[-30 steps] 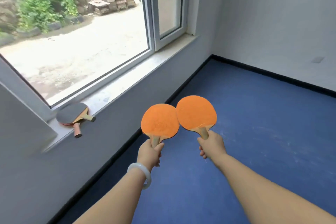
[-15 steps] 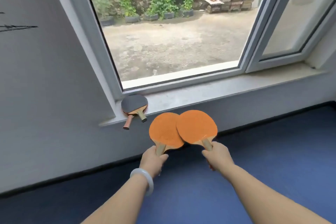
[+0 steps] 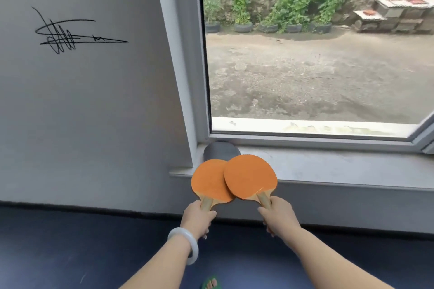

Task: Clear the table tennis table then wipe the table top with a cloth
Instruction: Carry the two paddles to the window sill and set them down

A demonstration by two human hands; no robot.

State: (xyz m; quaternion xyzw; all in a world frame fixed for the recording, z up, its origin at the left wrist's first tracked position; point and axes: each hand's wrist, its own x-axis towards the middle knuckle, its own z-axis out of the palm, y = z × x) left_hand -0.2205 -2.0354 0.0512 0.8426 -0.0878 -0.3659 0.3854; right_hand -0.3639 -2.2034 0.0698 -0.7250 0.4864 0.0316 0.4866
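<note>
Nearest, the foot (image 3: 211, 283): toes in a green sandal at the bottom edge of the view, on the dark blue floor (image 3: 58, 241).
Bracelet (image 3: 185, 244): a pale, milky ring on the left wrist.
Left hand (image 3: 198, 219): fingers curled tight round the wooden handle of the left paddle (image 3: 207, 183), thumb on top, blade pointing up and away.
Right hand (image 3: 279, 217): wrapped the same way round the handle of the right paddle (image 3: 250, 177), just beside the left hand and not touching it.
The two paddles: both show an orange face; the right blade overlaps the right side of the left blade and lies in front of it. Both blades hang over the front edge of the windowsill (image 3: 340, 166) near its left end; whether they touch it cannot be told.
Dark paddle (image 3: 219, 150): lies flat in the back left corner of the windowsill, against the window frame; only the top of its grey-black blade shows behind the orange ones.
Wall (image 3: 94, 112): plain grey, left of the windowsill, with a black pen scribble (image 3: 68, 35) high up.
Window (image 3: 305, 65): a white frame with clear glass above the windowsill.
Outside: a bare gravel yard (image 3: 305, 82), a row of tyres (image 3: 267, 28) with green plants growing from them, and stacked bricks (image 3: 399, 14) at the far right.
</note>
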